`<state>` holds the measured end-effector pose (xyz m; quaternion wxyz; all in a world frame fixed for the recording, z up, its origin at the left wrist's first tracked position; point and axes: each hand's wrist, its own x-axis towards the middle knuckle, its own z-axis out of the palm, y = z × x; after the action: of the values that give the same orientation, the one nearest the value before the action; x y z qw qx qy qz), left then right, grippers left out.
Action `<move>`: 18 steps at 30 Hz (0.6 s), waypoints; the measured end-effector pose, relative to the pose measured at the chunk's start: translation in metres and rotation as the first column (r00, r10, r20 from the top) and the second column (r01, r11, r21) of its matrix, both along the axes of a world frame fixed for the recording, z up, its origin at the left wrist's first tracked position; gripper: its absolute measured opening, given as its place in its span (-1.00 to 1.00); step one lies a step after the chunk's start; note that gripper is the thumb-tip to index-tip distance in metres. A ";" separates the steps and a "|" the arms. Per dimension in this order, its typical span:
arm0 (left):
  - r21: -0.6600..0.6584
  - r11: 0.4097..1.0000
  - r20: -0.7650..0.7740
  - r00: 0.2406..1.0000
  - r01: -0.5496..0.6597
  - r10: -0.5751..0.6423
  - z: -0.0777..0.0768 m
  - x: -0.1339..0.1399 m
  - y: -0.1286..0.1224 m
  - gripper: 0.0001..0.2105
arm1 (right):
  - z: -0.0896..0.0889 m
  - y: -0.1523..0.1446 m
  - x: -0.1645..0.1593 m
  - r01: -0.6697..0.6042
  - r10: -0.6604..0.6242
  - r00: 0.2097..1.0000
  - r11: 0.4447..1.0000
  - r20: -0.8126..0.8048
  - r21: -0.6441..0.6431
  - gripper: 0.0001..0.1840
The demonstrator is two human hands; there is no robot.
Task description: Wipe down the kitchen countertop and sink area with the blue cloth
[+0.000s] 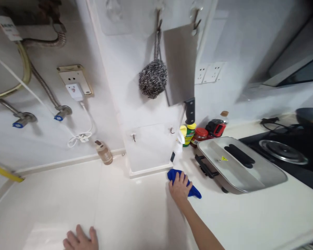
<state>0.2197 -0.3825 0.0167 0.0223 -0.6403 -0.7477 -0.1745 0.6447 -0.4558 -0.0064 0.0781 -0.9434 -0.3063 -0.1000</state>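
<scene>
Pillar: the white boxed column (151,149) stands on the tabletop (133,222) and serves as landmark.
Blue cloth: it lies on the tabletop (195,192) just in front of the pillar's right corner, bunched under the palm, its ends sticking out.
Right hand: spread over the cloth from above (179,189), fingers parted with no closed grip showing; a flat palm like this probably keeps the fabric against the surface.
Left hand: well to the left of the pillar and nearer the wearer (80,241), fingers loosely fanned, nothing visible in it (the lower palm is cut off); it seems placed for support.
Cleaver and scourer: the cleaver (181,66) and steel scourer (153,79) hang from hooks on the pillar, presumably to stay off the tabletop.
Lidded pan: right of the pillar (266,170), apart from the cloth, with its side handle facing the pillar.
Spray bottle: tucked against the pillar's right side (179,144), likely to save room.
Pump bottle: left of the pillar, near the wall (104,152).
</scene>
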 end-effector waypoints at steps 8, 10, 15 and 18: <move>-0.069 0.997 -0.020 1.000 -0.018 0.017 -0.002 0.000 -0.002 -0.32 | 0.010 0.063 -0.087 -0.075 0.073 0.994 0.997 -0.075 -0.017 -0.27; -0.069 0.998 -0.027 1.000 -0.013 0.011 -0.002 0.000 -0.003 -0.30 | 0.010 0.064 -0.103 -0.164 0.162 0.981 0.986 -0.108 -0.008 -0.26; -0.064 0.998 -0.032 0.999 0.001 -0.003 -0.002 -0.001 -0.004 -0.31 | 0.010 0.072 -0.151 -0.398 0.400 0.878 0.915 -0.262 0.064 -0.20; -0.076 0.997 -0.040 0.999 -0.012 0.009 -0.001 -0.001 -0.004 -0.33 | 0.015 0.080 -0.178 -0.513 0.514 0.793 0.853 -0.328 0.097 -0.16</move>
<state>0.2191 -0.3862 0.0156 0.0139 -0.6400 -0.7566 -0.1330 0.4663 -0.3754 0.0089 0.1555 -0.8273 -0.5322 0.0899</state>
